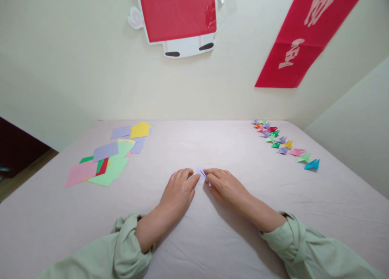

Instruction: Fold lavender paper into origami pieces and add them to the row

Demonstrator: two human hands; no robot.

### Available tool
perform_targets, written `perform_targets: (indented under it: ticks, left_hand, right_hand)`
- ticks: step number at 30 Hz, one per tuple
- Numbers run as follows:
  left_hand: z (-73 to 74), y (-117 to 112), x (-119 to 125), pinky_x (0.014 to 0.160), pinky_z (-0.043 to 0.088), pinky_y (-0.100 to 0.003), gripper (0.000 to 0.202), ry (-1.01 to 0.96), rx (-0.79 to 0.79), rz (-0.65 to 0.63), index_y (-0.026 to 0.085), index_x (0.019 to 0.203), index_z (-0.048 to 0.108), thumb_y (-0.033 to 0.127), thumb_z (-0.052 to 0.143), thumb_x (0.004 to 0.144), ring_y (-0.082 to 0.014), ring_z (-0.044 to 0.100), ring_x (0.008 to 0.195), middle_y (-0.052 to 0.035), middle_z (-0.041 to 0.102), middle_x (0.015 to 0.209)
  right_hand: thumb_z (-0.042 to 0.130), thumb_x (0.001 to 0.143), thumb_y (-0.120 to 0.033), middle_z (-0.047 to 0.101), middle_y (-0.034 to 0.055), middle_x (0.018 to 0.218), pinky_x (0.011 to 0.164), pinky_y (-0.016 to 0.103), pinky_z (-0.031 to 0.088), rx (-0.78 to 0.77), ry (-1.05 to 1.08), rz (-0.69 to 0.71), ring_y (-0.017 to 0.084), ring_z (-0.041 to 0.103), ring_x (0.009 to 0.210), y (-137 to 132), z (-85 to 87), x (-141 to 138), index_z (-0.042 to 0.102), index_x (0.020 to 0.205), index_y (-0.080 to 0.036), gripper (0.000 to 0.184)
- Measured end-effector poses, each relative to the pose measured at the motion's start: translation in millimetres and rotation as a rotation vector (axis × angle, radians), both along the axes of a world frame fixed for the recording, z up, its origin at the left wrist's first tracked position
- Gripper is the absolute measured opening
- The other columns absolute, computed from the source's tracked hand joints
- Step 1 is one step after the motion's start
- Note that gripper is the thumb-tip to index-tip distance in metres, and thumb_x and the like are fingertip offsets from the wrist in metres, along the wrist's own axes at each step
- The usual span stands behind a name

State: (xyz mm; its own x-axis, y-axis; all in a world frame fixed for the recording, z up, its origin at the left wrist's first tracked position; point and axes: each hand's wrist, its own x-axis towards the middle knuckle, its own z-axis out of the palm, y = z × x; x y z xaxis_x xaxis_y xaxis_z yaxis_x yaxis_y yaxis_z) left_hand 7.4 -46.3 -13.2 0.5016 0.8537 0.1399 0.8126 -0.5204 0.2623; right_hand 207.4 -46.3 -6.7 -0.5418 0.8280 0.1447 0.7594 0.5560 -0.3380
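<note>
A small piece of folded lilac paper lies on the table between my hands, its lower part covered by fingers. My left hand rests at its left side, with the thumb tip on the paper's edge and the other fingers curled. From the right, my right hand pinches the paper's right edge between thumb and fingers. A dark slanting line, a fold or an edge, shows on the paper beside the right fingertips.
At the left lie loose sheets of coloured paper, among them a pink sheet, a lilac sheet and a yellow sheet. Several small folded paper figures, one a blue figure, line the right side. The pale-covered table meets a wall behind.
</note>
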Motion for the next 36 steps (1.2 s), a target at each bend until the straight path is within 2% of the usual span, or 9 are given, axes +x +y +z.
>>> perform_targets:
  ticks: [6,10,13,17,23,31,36]
  left_hand:
    - [-3.5,1,-2,0.097,0.043,-0.041,0.044,-0.039,0.012,-0.01,0.026,0.12,0.058,0.006,0.05,0.081,-0.0227,0.05,0.111,-0.0075,0.055,0.116]
    - [-4.0,2,-2,0.095,0.044,-0.04,0.039,-0.075,0.022,-0.014,0.026,0.118,0.059,0.008,0.049,0.084,-0.0216,0.051,0.108,-0.0066,0.056,0.112]
    - [-3.9,1,-1,0.094,0.045,-0.04,0.034,-0.095,0.029,-0.005,0.024,0.115,0.059,0.011,0.048,0.087,-0.021,0.053,0.105,-0.0065,0.058,0.11]
    - [-6.8,1,0,0.098,0.044,-0.042,0.034,-0.113,0.06,-0.011,0.022,0.12,0.057,0.012,0.047,0.089,-0.0222,0.052,0.111,-0.0083,0.058,0.118]
    - [-10.2,8,0,0.105,0.041,-0.042,0.04,-0.129,0.036,-0.163,0.022,0.129,0.053,0.015,0.046,0.091,-0.0215,0.048,0.123,-0.0077,0.057,0.132]
    - [-8.0,9,-1,0.106,0.04,-0.043,0.038,-0.065,0.024,-0.165,0.02,0.129,0.055,0.018,0.047,0.092,-0.0217,0.049,0.124,-0.0073,0.057,0.135]
    - [-9.5,8,-1,0.105,0.042,-0.042,0.035,-0.091,0.053,-0.165,0.021,0.127,0.057,0.019,0.047,0.093,-0.0213,0.051,0.123,-0.0068,0.059,0.133]
  right_hand:
    - [0.052,0.083,-0.004,0.065,0.0117,0.117,0.096,0.037,0.046,-0.019,0.13,0.008,0.022,0.059,0.111,-1,1.5,2,0.062,0.092,-0.016,0.018]
    - [0.049,0.085,-0.005,0.067,0.0098,0.112,0.093,0.036,0.048,-0.031,0.187,-0.028,0.02,0.061,0.105,2,-5.1,4,0.06,0.107,-0.017,0.027]
    - [0.047,0.087,-0.006,0.066,0.0096,0.118,0.096,0.038,0.046,-0.002,0.165,-0.014,0.02,0.06,0.109,4,-8.3,5,0.06,0.117,-0.017,0.035]
    - [0.047,0.09,-0.008,0.065,0.0099,0.12,0.096,0.038,0.047,0.016,0.122,-0.02,0.021,0.06,0.109,4,-6.4,3,0.065,0.114,-0.017,0.032]
    - [0.047,0.09,-0.01,0.066,0.011,0.119,0.096,0.039,0.047,0.039,0.075,-0.004,0.021,0.061,0.11,3,-5.3,2,0.066,0.115,-0.017,0.032]
    - [0.048,0.089,-0.007,0.071,0.0109,0.107,0.091,0.035,0.05,0.033,0.022,-0.012,0.02,0.066,0.096,1,-3.4,2,0.072,0.099,-0.015,0.027]
    - [0.049,0.089,-0.007,0.071,0.0096,0.106,0.091,0.035,0.049,0.043,-0.018,-0.024,0.021,0.065,0.098,-1,-2.9,-1,0.07,0.105,-0.017,0.028]
